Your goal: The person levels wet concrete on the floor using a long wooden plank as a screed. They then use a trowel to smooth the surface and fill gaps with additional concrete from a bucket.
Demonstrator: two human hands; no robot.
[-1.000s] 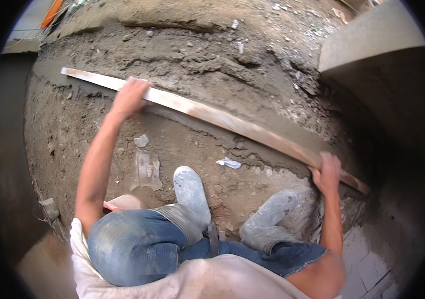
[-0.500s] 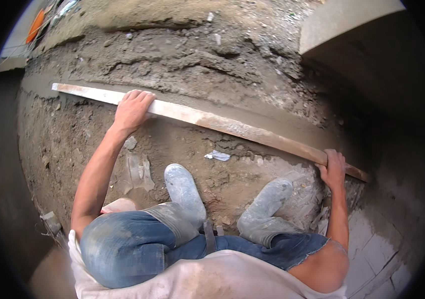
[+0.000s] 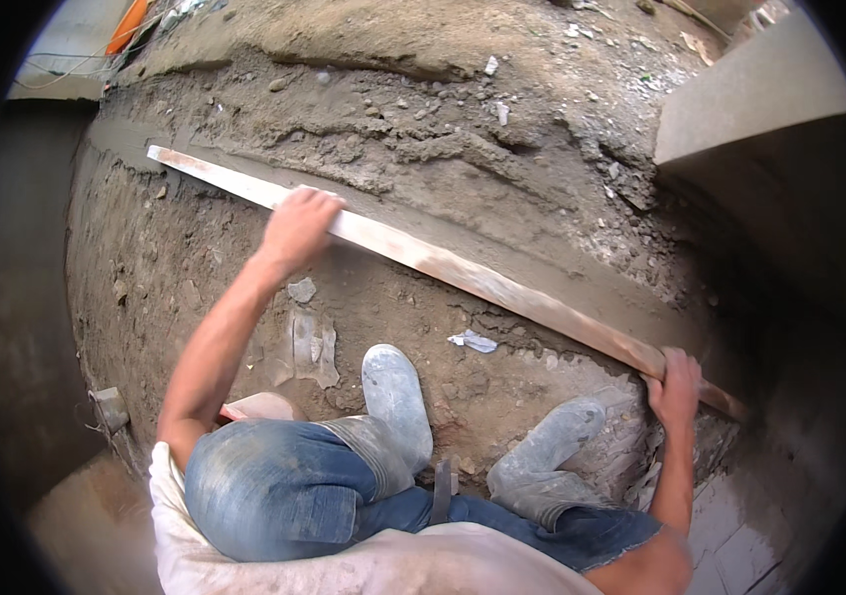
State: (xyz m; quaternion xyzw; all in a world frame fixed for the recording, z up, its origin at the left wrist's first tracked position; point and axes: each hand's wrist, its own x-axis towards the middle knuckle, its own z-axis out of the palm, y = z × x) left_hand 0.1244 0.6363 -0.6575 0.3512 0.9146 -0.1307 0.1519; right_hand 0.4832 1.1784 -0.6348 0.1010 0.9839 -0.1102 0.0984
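Observation:
A long, narrow wooden board, smeared pale with dried mortar, lies slantwise from upper left to lower right. It rests along a smooth strip of wet-looking grey mortar. My left hand is closed over the board left of its middle, fingers over the far edge. Close to the board's right end, my right hand is wrapped round it. The right tip of the board fades into shadow.
Rough dirt and rubble rise beyond the strip. A concrete block overhangs a dark recess at right. A dark wall stands at left. Between board and boots lie a white scrap and a stone.
The whole view has turned and shifted, so the ground, board and hands sit farther right. Both hands keep their hold, and the board shows little movement against the ground.

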